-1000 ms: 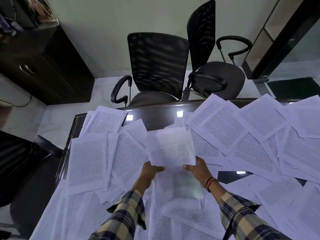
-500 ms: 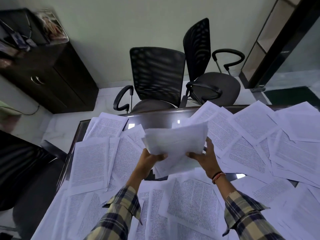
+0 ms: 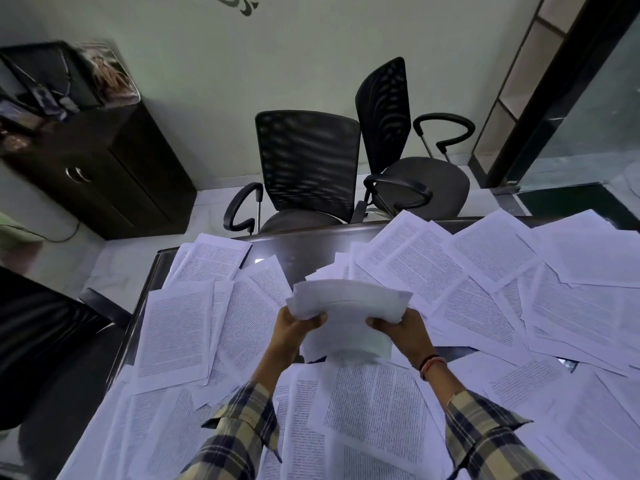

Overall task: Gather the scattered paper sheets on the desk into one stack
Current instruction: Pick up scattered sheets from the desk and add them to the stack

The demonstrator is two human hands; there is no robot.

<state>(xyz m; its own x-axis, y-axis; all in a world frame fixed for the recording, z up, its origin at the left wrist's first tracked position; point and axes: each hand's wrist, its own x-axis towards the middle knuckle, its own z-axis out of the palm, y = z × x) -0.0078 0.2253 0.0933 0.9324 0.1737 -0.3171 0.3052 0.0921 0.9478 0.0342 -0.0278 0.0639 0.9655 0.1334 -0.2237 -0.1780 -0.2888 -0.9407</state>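
The small bundle of white paper sheets (image 3: 349,317) hangs in the air above the middle of the tabletop, held between both hands. The left hand (image 3: 294,329) grips its left edge, thumb curled over the top, and the right hand (image 3: 401,332) grasps the right edge the same way. The bundle bows upward between them, its lower part drooping towards the person.

It looks light, thin and floppy, with no stiffness of its own. I would judge the sheets slide easily against each other, so a loose hold could let some fan out or slip from the bottom. The corners are already uneven, several edges stepping out at the left. The safest hold seems to be the two opposite long edges, as now, with the thumbs on top and the fingers below, then tapping an edge down to square it.

The held sheets show mostly blank, pale backs, slightly blurred. Around them lie the scattered printed white pages (image 3: 433,268), dense with small black text, overlapping at every angle across the dark glossy tabletop (image 3: 301,251). They lie thick at the right and near edges, and only a bare strip shows at the far side. Most of the gathering seems yet to be done.

Beyond the far edge stand two black mesh-backed office chairs (image 3: 308,161).
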